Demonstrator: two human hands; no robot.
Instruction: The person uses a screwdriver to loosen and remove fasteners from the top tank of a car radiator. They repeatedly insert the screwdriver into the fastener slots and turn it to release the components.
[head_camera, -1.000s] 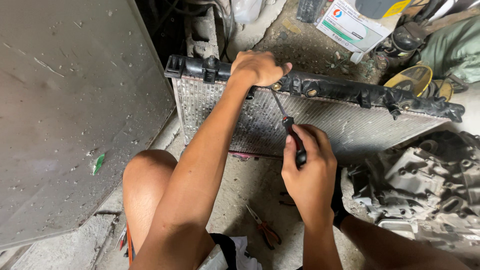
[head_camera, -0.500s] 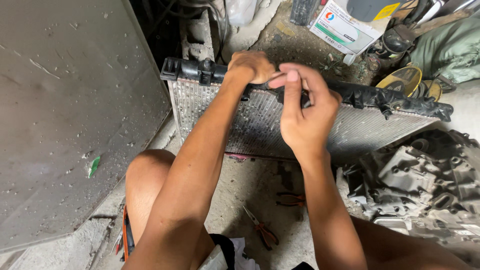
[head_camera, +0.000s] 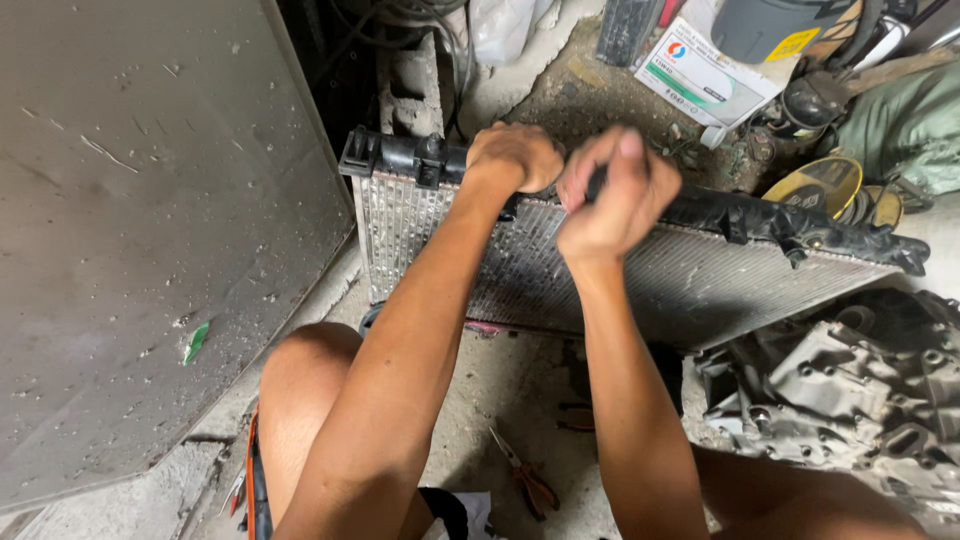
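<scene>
A radiator (head_camera: 620, 275) stands on edge on the concrete floor (head_camera: 500, 390), its finned metal core facing the person and its black plastic tank (head_camera: 790, 225) running along the upper edge. The left hand (head_camera: 513, 157) sits on that upper edge, left of the core's middle, fingers curled down tight over the tank. The right hand (head_camera: 617, 192) is just beside it, also at the upper edge; it is blurred, its fingers closed into a loose fist around something dark and slender, which cannot be told for certain. The two hands nearly touch. Left of the radiator leans a large grey metal panel (head_camera: 150, 230). Behind the radiator stands a concrete block (head_camera: 410, 95), and farther right a white carton (head_camera: 705, 75). To the right of the radiator and below its lower corner lies a grey cast engine part (head_camera: 850, 390). In front of the radiator, between the person's knees, red-handled pliers (head_camera: 525, 480) lie on the floor.
</scene>
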